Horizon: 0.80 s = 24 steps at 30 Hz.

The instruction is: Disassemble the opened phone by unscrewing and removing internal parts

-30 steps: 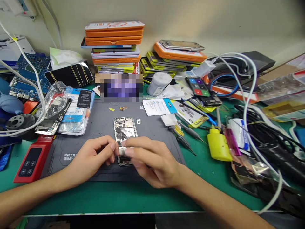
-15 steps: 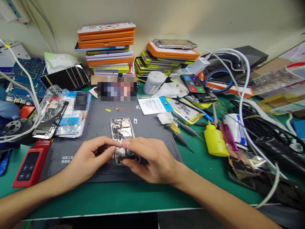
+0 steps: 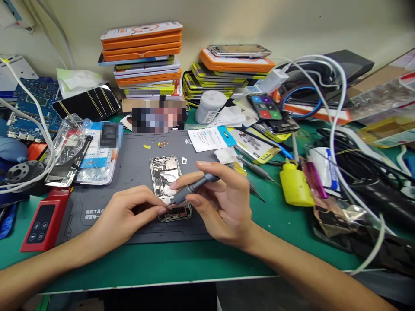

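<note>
An opened phone [image 3: 171,165] lies on the dark grey work mat [image 3: 129,160], its inner parts bare. Over its lower half, my right hand [image 3: 227,203] grips a dark grey screwdriver [image 3: 191,188], slanted with its tip end down to the left. My left hand [image 3: 132,207] is at the phone's left edge, thumb and forefinger pinched together close to the screwdriver's tip. What these fingers hold, if anything, is too small to make out. A small SIM tray [image 3: 184,160] rests on the mat just right of the phone's top.
More screwdrivers [image 3: 257,168] lie to the right, near a yellow bottle [image 3: 295,183] and tangled cables. A red device with buttons [image 3: 45,220] is at the left. Stacked orange boxes [image 3: 142,43] stand against the wall. Small scraps [image 3: 163,144] lie behind the phone.
A screwdriver now shows in my right hand; it was not visible before. The right hand has turned more upright. My left fingers have closed to a pinch and moved slightly lower over the phone.
</note>
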Available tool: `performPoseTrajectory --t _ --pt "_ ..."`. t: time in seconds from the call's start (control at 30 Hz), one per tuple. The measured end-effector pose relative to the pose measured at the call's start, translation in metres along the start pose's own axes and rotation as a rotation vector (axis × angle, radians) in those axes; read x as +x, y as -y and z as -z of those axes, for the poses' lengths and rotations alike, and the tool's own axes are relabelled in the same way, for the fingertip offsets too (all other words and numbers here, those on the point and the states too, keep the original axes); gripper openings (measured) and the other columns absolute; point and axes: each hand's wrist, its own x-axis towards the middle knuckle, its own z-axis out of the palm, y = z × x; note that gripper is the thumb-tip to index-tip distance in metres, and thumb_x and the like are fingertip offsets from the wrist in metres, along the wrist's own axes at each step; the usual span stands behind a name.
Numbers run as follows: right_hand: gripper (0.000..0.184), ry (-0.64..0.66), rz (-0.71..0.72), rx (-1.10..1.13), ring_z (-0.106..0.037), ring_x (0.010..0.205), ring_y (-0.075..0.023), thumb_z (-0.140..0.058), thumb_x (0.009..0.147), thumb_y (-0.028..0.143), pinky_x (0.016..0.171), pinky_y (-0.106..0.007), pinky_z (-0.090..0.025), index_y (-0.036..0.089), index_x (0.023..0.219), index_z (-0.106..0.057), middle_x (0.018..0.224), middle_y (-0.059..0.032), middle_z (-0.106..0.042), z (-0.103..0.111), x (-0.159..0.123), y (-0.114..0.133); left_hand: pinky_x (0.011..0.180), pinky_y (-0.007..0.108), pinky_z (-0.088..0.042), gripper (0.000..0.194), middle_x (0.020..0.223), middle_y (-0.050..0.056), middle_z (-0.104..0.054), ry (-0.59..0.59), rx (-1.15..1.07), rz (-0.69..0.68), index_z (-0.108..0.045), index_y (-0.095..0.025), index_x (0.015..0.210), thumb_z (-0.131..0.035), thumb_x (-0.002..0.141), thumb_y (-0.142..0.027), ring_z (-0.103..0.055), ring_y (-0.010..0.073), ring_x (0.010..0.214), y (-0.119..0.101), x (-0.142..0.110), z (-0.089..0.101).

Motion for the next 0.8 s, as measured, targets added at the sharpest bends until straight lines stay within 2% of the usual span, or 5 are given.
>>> performPoseTrajectory --t 0.1,0.23,0.3,0.47,0.8 --pt "0.05 -0.023 0.034 -0.094 -0.077 0.094 -0.017 -0.056 0.11 0.014 0.072 -0.026 -0.068 0.024 0.157 -0.044 0.125 -0.0128 -0.071 0.006 -0.002 -0.004 0.081 0.025 -0.052 0.016 0.095 0.0 -0.078 -0.01 -0.002 0.036 -0.081 -0.024 0.096 -0.071 0.104 -0.033 -0.072 0.0158 0.087 -0.005 0.0 0.001" --pt "0.059 0.198 0.086 -0.189 -0.08 0.101 -0.0198 -0.052 0.11 0.014 0.082 -0.032 -0.069 0.023 0.166 -0.035 0.136 -0.0158 -0.072 0.015 -0.005 -0.013 0.08 0.025 -0.051 0.021 0.09 -0.001 -0.075 -0.008 -0.076 0.092 -0.075 -0.023 0.095 -0.064 0.107 -0.035 -0.069 0.0148 0.085 -0.006 0.0 0.001" --pt "0.06 0.248 0.098 -0.19 -0.08 0.109 -0.0216 -0.051 0.11 0.015 0.086 -0.033 -0.07 0.023 0.167 -0.033 0.14 -0.0164 -0.071 0.016 -0.006 -0.017 0.076 0.024 -0.05 0.026 0.086 -0.002 -0.073 -0.01 -0.118 0.107 -0.072 -0.022 0.092 -0.059 0.109 -0.035 -0.066 0.0139 0.08 -0.005 -0.001 0.001" --pt "0.061 0.303 0.117 -0.189 -0.078 0.119 -0.0228 -0.052 0.108 0.011 0.09 -0.034 -0.07 0.02 0.166 -0.035 0.14 -0.0161 -0.073 0.013 -0.006 -0.019 0.071 0.024 -0.047 0.03 0.081 -0.002 -0.069 -0.015 -0.13 0.11 -0.067 -0.021 0.085 -0.055 0.11 -0.034 -0.061 0.0129 0.075 -0.002 -0.001 0.002" --pt "0.058 0.356 0.141 -0.199 -0.079 0.11 -0.0184 -0.049 0.109 0.008 0.083 -0.029 -0.068 0.019 0.164 -0.036 0.131 -0.0139 -0.078 0.014 -0.002 -0.015 0.072 0.024 -0.047 0.031 0.08 -0.002 -0.069 0.003 -0.105 0.11 -0.067 -0.021 0.085 -0.056 0.109 -0.036 -0.061 0.0138 0.075 -0.006 -0.002 0.001"
